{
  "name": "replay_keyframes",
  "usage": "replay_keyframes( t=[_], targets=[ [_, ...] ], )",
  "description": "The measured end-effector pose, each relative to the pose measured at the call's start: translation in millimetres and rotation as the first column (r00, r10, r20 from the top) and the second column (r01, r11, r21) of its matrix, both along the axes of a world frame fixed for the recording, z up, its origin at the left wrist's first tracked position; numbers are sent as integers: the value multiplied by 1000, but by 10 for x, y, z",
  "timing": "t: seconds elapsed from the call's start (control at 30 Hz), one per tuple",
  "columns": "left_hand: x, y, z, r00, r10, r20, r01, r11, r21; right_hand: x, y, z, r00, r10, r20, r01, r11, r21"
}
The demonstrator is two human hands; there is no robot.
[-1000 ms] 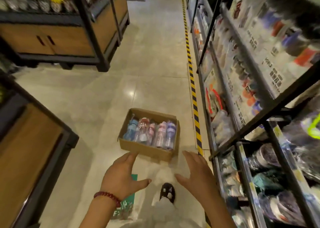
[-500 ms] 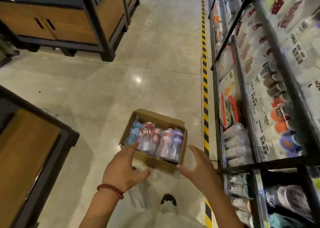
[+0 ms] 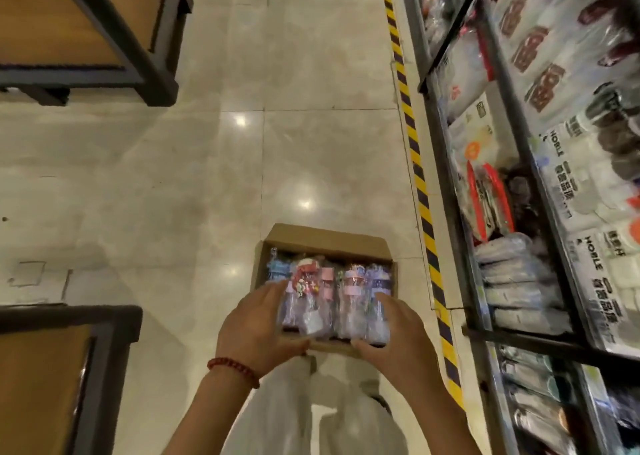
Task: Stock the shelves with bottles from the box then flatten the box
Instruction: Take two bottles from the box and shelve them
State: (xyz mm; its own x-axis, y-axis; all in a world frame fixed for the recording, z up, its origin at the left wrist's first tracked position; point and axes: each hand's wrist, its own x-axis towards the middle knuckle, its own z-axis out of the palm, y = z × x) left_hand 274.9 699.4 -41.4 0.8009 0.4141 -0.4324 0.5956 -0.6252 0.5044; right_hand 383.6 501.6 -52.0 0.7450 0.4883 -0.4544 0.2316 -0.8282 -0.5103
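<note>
The box [image 3: 325, 243] is brown cardboard, matt and a little rough at its edges. The bottles [image 3: 332, 295] inside are clear plastic, wrapped in shiny film. The floor [image 3: 294, 74] is polished stone tile, very glossy, with light reflections. The shelves [image 3: 446, 177] have dark metal frames. The display stand [image 3: 86, 15] has matt wood panels in a black frame. The bracelet [image 3: 233, 368] is red beads.

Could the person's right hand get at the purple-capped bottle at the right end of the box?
Probably yes. The right hand is already at the near right corner of the open box, and the purple-capped bottle lies uncovered, nothing on top of it.
</note>
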Motion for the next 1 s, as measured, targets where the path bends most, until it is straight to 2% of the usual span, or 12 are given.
replay_keyframes(
  t=[0.13,0.37,0.53,0.63,0.77,0.83,0.9,1.0],
  targets=[
    [266,285,-863,990,-42,-137,33,997,-64,186,325,-765,997,-24,-69,21,999,-49],
    [509,300,-2710,932,109,-346,-172,972,-157,592,267,-2486,976,-118,-184,67,963,-260],
    [720,103,-3881,879,154,-452,-237,962,-134,844,-49,-3581,956,-259,-137,192,907,-374],
    [757,-41,-4424,822,242,-515,-373,913,-167,857,-215,-4091,953,-283,-108,204,862,-464],
    [722,-241,-4868,810,425,-403,-513,848,-137,702,-336,-4557,947,-321,-13,270,816,-512],
    [660,-333,-5028,788,530,-313,-592,793,-146,614,-340,-4697,943,-323,85,323,815,-481],
    [589,-439,-5146,729,636,-253,-681,711,-176,580,-332,-4806,911,-377,169,413,812,-413],
    [519,-553,-5249,674,715,-184,-739,648,-187,617,-286,-4917,868,-458,193,497,797,-343]
  ],
)
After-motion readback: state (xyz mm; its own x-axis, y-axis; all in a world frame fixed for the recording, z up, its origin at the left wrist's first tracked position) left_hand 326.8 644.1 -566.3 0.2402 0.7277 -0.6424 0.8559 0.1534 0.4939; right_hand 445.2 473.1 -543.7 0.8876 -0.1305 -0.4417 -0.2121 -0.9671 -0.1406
